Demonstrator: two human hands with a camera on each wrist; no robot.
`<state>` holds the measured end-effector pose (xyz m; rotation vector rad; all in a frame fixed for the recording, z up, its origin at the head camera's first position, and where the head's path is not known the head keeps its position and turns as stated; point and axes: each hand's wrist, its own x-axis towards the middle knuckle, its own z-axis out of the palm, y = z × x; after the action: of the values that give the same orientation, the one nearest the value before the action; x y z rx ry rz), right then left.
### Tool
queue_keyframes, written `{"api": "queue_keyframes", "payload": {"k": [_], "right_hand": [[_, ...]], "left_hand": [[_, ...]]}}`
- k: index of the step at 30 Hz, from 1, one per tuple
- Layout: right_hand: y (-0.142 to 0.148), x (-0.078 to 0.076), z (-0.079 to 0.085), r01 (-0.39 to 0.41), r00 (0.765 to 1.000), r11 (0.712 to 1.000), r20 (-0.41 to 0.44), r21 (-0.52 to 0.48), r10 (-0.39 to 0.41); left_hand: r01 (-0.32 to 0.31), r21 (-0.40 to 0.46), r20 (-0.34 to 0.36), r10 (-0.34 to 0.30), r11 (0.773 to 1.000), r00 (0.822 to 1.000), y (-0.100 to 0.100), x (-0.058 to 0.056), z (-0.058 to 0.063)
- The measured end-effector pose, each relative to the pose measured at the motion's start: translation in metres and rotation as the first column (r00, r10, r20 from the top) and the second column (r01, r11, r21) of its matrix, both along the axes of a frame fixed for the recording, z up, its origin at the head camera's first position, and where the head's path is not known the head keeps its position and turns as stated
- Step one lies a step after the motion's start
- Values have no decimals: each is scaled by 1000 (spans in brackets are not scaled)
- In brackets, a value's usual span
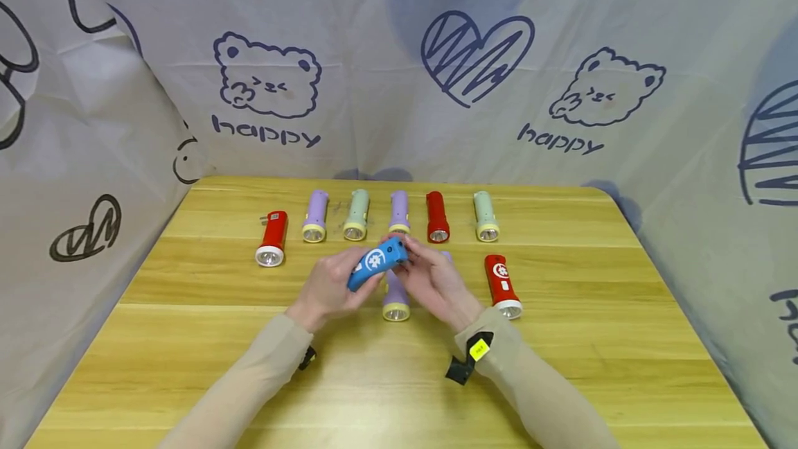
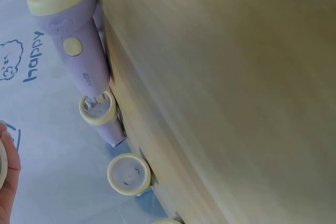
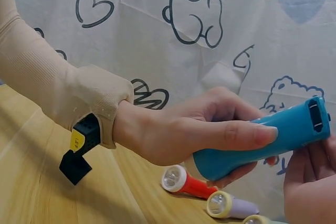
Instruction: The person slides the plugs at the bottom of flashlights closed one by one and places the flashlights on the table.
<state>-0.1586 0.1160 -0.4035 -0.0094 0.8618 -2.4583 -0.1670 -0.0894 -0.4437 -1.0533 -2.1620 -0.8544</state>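
Observation:
A blue flashlight with a white round emblem is held above the table in the head view. My left hand grips its body, thumb along the side in the right wrist view, where the tail end shows a dark slot with metal prongs. At that tail end, my right hand pinches with thumb and fingertips. Just below both hands a purple flashlight with a yellow rim lies on the table, partly hidden by them. The left wrist view catches only some fingers at its left edge.
Along the back of the wooden table lie a purple flashlight, a green one, another purple one, a red one and another green one. Red flashlights lie farther left and right.

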Motion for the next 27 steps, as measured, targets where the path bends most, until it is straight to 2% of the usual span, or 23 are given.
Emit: {"api": "queue_keyframes", "payload": {"k": [5, 11, 27], "right_hand": [[2, 2, 0, 40, 999, 998, 6, 42, -41], [0, 6, 0, 49, 999, 994, 20, 97, -51], [-6, 11, -2, 102, 987, 994, 119, 43, -106]], "left_hand": [[-4, 7, -31, 5, 1000, 1000, -1, -2, 0], [-11, -4, -52, 11, 1000, 999, 1, -2, 2], [-19, -31, -57, 17, 999, 998, 1, -1, -1]]}}
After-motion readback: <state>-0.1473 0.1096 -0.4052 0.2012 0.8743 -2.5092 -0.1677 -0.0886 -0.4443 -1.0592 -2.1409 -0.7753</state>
